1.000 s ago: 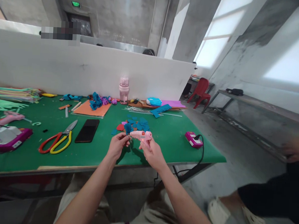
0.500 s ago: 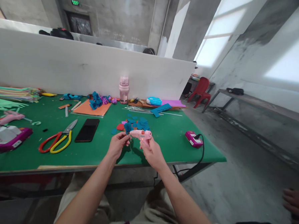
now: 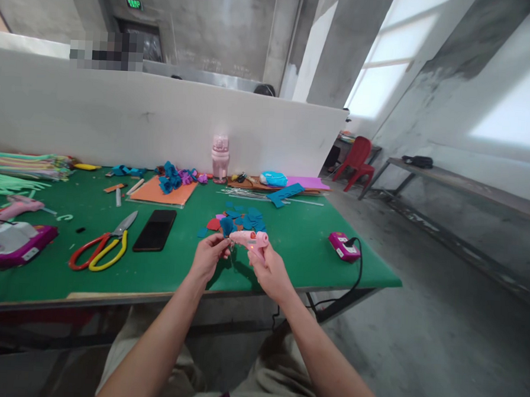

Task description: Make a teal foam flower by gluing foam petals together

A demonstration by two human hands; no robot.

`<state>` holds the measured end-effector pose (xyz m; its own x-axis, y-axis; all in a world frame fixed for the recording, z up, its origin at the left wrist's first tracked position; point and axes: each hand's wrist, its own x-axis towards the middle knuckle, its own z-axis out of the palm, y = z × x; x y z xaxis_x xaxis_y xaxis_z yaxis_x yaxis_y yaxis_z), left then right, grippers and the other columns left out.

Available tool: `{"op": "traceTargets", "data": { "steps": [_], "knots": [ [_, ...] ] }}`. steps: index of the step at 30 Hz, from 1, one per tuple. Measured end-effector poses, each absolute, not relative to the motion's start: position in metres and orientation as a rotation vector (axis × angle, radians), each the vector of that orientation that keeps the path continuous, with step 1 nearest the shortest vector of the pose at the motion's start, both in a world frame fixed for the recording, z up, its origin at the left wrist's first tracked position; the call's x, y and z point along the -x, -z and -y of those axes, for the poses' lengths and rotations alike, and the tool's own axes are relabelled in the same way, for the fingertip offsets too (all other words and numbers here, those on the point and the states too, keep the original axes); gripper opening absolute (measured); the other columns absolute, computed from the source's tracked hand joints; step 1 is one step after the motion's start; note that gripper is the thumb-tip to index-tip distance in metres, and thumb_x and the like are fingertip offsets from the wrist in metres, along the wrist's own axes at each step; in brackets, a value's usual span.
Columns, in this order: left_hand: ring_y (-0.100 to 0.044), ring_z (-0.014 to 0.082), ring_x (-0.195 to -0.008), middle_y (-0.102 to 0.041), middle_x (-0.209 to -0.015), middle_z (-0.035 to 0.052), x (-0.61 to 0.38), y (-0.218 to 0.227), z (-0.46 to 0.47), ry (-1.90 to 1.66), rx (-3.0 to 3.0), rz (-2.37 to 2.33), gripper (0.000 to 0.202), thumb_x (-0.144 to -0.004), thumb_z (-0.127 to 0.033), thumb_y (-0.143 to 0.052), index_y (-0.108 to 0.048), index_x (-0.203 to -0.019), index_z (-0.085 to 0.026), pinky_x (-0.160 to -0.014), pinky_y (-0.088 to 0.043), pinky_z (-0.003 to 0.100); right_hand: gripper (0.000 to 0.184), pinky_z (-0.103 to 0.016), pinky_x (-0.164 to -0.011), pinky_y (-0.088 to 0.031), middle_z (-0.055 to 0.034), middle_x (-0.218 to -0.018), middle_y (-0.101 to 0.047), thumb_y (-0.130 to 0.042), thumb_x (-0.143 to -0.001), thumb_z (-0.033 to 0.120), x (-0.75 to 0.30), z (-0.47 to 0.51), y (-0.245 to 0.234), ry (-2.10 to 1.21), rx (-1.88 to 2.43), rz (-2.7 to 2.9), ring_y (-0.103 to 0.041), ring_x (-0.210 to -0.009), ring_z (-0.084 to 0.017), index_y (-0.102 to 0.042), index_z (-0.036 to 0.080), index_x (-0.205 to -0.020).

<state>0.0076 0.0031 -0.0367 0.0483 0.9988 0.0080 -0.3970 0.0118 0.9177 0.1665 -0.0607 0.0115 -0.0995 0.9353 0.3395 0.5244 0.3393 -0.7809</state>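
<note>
In my right hand (image 3: 268, 267) is a pink hot glue gun (image 3: 249, 239), fingers wrapped round its handle and the nozzle pointing left. My left hand (image 3: 211, 255) pinches a small blue flower-like piece (image 3: 228, 226) by what looks like a thin stem. The nozzle is right at the base of that piece; whether they touch I cannot tell. Just beyond both hands lie several cut blue pieces (image 3: 251, 217) on the green table, with a red piece (image 3: 214, 224) among them.
Scissors (image 3: 111, 244) and a black phone (image 3: 155, 231) lie to the left. A purple power strip (image 3: 345, 247) with a cable sits at the right. A pink bottle (image 3: 220, 159) stands by the white partition (image 3: 162, 116). Another pink glue gun (image 3: 18, 207) rests far left.
Both hands, the glue gun and the blue piece are nearly still. The other person's hand and dark clothing at the lower right have gone out of view.
</note>
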Motion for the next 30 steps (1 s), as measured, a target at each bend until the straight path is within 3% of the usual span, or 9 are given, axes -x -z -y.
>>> {"op": "traceTargets", "data": {
  "steps": [10, 16, 22, 30],
  "knots": [
    [-0.05, 0.0055, -0.046, -0.06, -0.062, -0.0004, -0.0071, 0.0384, -0.0037, -1.335, -0.927, -0.87, 0.022, -0.06, -0.029, -0.072, -0.06, -0.069, -0.014, -0.043, -0.036, 0.017, 0.033, -0.024, -0.056, -0.045, -0.0058, -0.074, -0.062, -0.039, -0.086, 0.032, -0.1669, 0.0596, -0.0106, -0.6, 1.301, 1.761, -0.06, -0.066, -0.017, -0.048, 0.016, -0.113],
    [-0.05, 0.0053, -0.046, -0.06, -0.062, -0.0008, -0.0076, 0.0377, -0.0036, -1.335, -0.925, -0.871, 0.023, -0.06, -0.029, -0.073, -0.059, -0.07, -0.013, -0.043, -0.036, 0.017, 0.036, -0.025, -0.067, -0.045, -0.0087, -0.093, -0.063, -0.039, -0.087, 0.031, -0.1665, 0.061, -0.0115, -0.566, 1.255, 1.776, -0.06, -0.076, -0.017, -0.044, 0.015, -0.119],
    [-0.05, 0.0053, -0.045, -0.061, -0.062, -0.0003, -0.0081, 0.0366, -0.0025, -1.342, -0.927, -0.872, 0.023, -0.061, -0.029, -0.072, -0.057, -0.068, -0.013, -0.043, -0.036, 0.017, 0.036, -0.024, -0.061, -0.045, -0.0088, -0.087, -0.063, -0.04, -0.087, 0.032, -0.1666, 0.06, -0.0112, -0.574, 1.276, 1.769, -0.06, -0.074, -0.018, -0.046, 0.014, -0.117],
    [-0.05, 0.0054, -0.045, -0.061, -0.062, 0.0, -0.0078, 0.0367, -0.0028, -1.339, -0.922, -0.874, 0.022, -0.061, -0.028, -0.072, -0.058, -0.07, -0.013, -0.043, -0.036, 0.017, 0.038, -0.031, -0.08, -0.045, -0.0103, -0.108, -0.061, -0.04, -0.087, 0.03, -0.1654, 0.0597, -0.0118, -0.545, 1.227, 1.787, -0.059, -0.095, -0.021, -0.042, 0.017, -0.122]
  ]
}}
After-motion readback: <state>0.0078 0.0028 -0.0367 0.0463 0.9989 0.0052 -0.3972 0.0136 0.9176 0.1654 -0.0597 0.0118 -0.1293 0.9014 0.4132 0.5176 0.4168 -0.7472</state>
